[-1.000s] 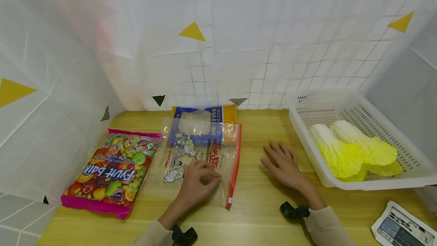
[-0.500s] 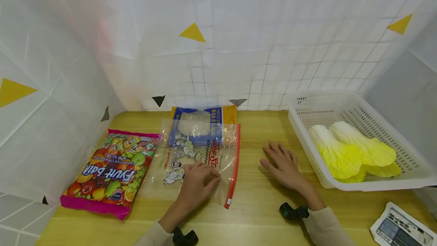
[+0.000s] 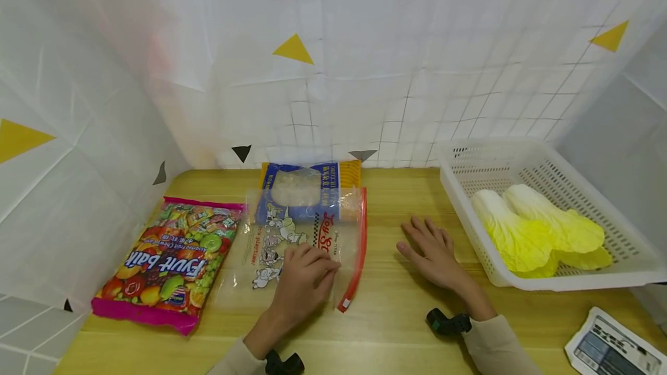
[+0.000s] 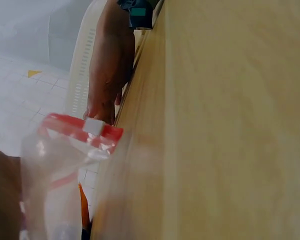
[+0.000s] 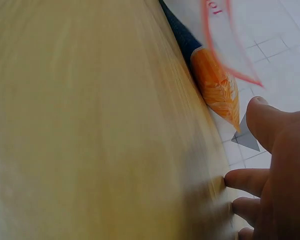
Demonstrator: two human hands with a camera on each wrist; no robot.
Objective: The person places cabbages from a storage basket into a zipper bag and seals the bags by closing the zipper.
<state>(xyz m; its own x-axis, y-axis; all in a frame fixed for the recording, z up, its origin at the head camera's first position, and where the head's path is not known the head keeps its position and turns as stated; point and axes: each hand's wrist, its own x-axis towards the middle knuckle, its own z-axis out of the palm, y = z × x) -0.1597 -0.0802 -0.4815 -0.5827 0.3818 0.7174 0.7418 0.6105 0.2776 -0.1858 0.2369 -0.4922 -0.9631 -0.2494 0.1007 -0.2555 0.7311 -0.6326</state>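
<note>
A clear zip bag (image 3: 344, 236) with cartoon dogs, red lettering and a red slider edge lies in the middle of the wooden table. My left hand (image 3: 304, 282) is over its lower half and pinches the plastic between thumb and fingers. In the left wrist view the bag's red zip end (image 4: 80, 127) with its white slider stands up off the table. My right hand (image 3: 429, 253) rests on the table to the right of the bag, fingers spread and holding nothing. Beneath the bag's far part lies a blue and yellow pasta packet (image 3: 349, 173).
At left lies a pink-edged bag of fruit chews (image 3: 172, 265). A white perforated basket (image 3: 469, 236) holding yellow-green cabbage leaves (image 3: 557, 227) stands at right. Near the front right corner is a white device (image 3: 615, 343) like a scale. White sheeting walls (image 3: 365, 114) close off the back and sides.
The bag's red zip edge has lifted and bent, its slider end shifting slightly left and away. My left hand has moved slightly right. The right hand stays put.
</note>
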